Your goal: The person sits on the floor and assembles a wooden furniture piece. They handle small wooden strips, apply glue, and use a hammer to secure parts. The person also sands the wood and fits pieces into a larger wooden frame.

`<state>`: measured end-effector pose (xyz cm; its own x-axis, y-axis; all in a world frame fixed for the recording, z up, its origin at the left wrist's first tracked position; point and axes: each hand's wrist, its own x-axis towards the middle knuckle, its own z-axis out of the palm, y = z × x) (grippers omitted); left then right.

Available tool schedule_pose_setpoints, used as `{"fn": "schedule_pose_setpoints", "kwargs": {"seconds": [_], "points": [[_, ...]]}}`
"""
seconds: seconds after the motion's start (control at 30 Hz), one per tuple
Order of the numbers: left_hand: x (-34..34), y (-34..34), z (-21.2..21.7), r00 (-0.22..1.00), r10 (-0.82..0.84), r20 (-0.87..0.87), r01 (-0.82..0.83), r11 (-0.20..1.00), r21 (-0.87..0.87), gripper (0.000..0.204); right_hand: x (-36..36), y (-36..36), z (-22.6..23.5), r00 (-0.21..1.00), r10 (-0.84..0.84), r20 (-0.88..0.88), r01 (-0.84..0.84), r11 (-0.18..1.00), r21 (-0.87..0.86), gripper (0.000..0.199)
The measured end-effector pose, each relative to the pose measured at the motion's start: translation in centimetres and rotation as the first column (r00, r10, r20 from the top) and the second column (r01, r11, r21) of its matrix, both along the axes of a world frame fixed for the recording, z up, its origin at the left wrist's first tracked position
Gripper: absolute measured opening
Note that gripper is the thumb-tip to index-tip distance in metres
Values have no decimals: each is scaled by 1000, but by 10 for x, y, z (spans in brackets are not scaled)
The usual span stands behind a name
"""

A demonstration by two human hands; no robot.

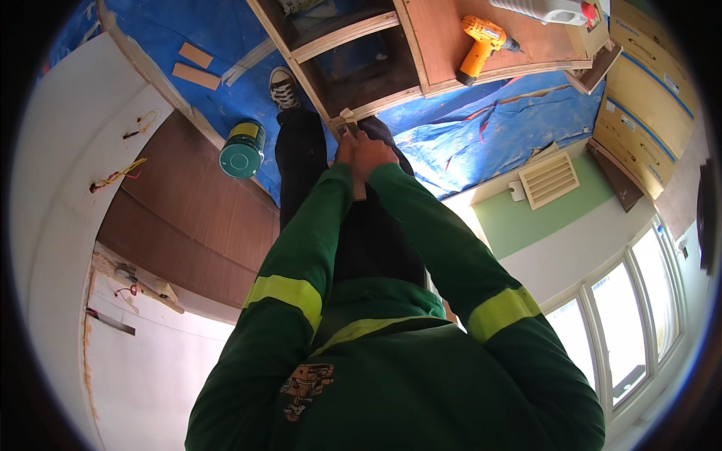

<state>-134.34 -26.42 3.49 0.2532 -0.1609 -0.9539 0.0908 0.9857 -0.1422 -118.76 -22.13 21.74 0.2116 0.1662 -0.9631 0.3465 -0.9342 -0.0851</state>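
Observation:
Both my hands are close together in front of my legs, by the front corner of a wooden cabinet frame (pixel 374 104). My left hand (pixel 344 152) and my right hand (pixel 373 155) are closed around a narrow wooden strip (pixel 359 188). Its lower end sticks out below my wrists. Beyond my fingers a small light-coloured wooden piece (pixel 347 115) shows against the frame's edge; whether it belongs to the same strip, I cannot tell. My fingers are partly hidden behind the backs of my hands.
A yellow cordless drill (pixel 481 49) lies on the frame's brown panel (pixel 436 45), near a grey container (pixel 545 10). Left of my shoe (pixel 283 89) stands a green paint can (pixel 242 154). Two wood offcuts (pixel 196 77) lie on blue sheeting (pixel 162 34). Cardboard boxes (pixel 639 135) are stacked at right.

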Motion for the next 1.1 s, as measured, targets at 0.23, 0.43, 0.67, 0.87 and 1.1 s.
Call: {"fn": "schedule_pose_setpoints", "kwargs": {"seconds": [0.23, 0.43, 0.67, 0.87, 1.1], "points": [[-10, -23, -29, 997, 70, 18, -70, 997, -14, 54, 6, -1, 6, 999, 54, -10, -53, 997, 59, 37], [-17, -49, -56, 993, -39, -115, 51, 993, 103, 51, 0, 8, 1, 995, 101, -9, -101, 995, 19, 35], [19, 1, 17, 972, -214, -99, 226, 965, 135, 61, 3, 2, -14, 993, 111, 26, -112, 993, 26, 39], [17, 2, -2, 979, -186, -85, 197, 969, 152, 58, -8, -4, -17, 997, 51, 52, -53, 998, 43, 42], [5, -12, -17, 450, -770, -452, 817, 150, 557, 60, -11, -6, -15, 993, 12, 119, -18, 999, 46, 43]]}}
